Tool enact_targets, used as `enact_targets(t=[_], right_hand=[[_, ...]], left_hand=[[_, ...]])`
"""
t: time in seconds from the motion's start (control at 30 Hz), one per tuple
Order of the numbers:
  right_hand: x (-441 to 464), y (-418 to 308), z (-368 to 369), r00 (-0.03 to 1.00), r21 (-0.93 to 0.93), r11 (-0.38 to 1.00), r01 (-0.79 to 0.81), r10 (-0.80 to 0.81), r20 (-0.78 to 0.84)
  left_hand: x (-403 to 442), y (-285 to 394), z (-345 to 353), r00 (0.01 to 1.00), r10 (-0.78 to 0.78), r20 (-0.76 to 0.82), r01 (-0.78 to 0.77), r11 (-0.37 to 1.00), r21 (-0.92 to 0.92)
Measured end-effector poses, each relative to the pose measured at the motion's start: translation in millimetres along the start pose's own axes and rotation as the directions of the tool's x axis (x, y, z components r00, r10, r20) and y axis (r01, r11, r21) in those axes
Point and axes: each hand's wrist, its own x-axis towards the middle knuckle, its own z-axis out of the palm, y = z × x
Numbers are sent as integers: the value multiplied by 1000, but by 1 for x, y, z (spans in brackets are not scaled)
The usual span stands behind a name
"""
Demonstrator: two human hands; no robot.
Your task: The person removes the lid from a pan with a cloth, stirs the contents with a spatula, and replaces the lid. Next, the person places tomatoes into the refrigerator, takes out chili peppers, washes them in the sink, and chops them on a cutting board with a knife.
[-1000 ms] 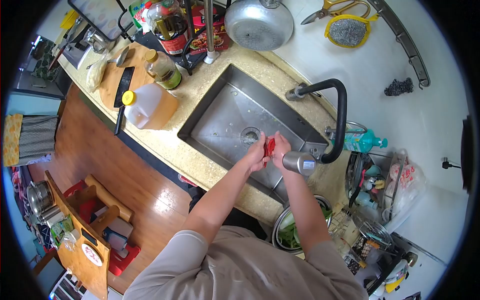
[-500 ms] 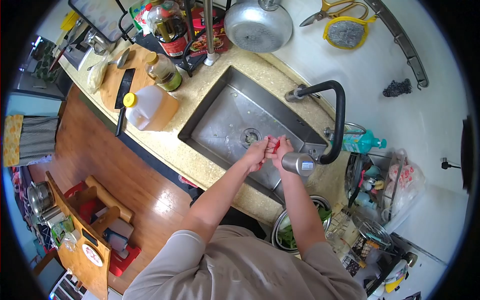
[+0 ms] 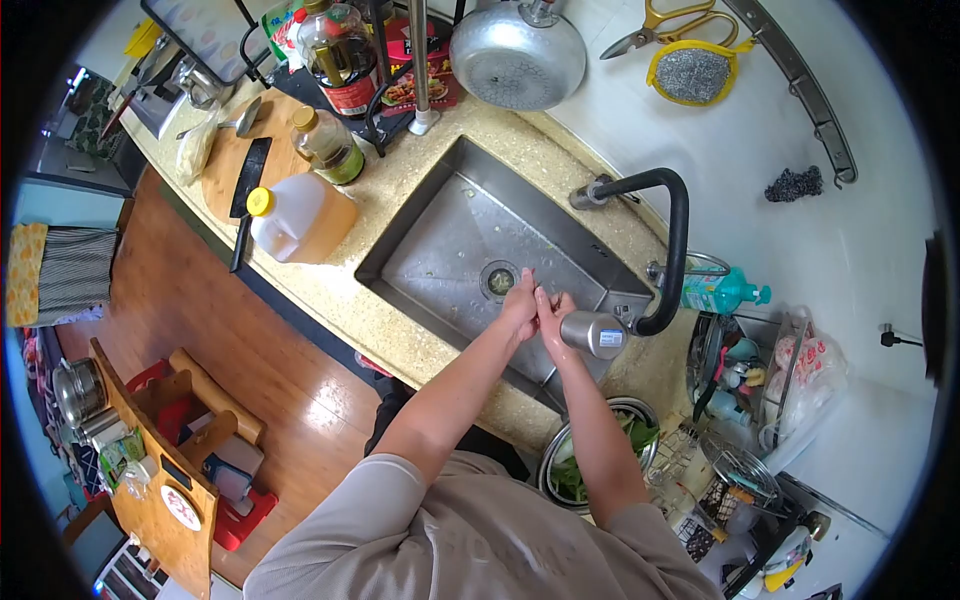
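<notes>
Nearest in, a bowl (image 3: pixel 546 468) of leafy greens (image 3: pixel 568 480) sat by the right forearm! Beyond, the left hand (image 3: pixel 519 308) and right hand (image 3: pixel 549 318) met, fingers bent, over the sink (image 3: pixel 440 230) set into the counter (image 3: pixel 425 345); no telling whether either gripped anything. The tap head (image 3: pixel 594 335) showed just beside the right hand, and farther off hung the pan (image 3: pixel 517 60)!

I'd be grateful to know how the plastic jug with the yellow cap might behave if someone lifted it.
The plastic jug would probably feel fairly weighty, since amber liquid fills part of it. That liquid may slosh, as unfilled space shows above it. Spilling seems unlikely while the yellow cap sits on its mouth.
</notes>
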Motion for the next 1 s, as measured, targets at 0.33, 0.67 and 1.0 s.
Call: enact_targets(t=[0.33, 0.67, 1.0], right_hand=[[3, -3, -1, 963, 214, 939, 268, -254, -88], [7, 3, -10, 983, 768, 615, -179, 142, 115], [13, -1, 4, 952, 475, 846, 241, -112, -284]], left_hand=[[43, -20, -43, 962, 101, 252, -28, 960, -279], [1, 13, -44, 974, 162, 157, -211, 902, 377], [19, -8, -61, 664, 329, 672, -728, 75, 682]])
